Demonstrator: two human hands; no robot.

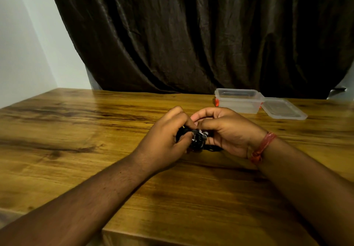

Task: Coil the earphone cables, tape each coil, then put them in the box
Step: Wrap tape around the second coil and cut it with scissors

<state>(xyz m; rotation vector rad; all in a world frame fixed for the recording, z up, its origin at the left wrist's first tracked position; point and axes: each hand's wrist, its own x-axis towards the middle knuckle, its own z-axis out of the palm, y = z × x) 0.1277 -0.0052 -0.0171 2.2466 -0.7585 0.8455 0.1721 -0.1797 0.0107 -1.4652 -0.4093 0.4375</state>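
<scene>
A bundle of black earphone cable (199,140) with metal earbuds sits between both hands, just above the wooden table (95,131). My left hand (164,142) grips the left side of the coil with curled fingers. My right hand (228,131) curls round its right side, thumb near the earbuds. Much of the cable is hidden inside the hands. The clear plastic box (238,101) stands open at the back right of the table, apart from the hands. No tape is visible.
The box's clear lid (284,108) lies flat just right of the box. A dark curtain (191,35) hangs behind the table. A pale wall stands at the left. The table's near edge runs below my forearms.
</scene>
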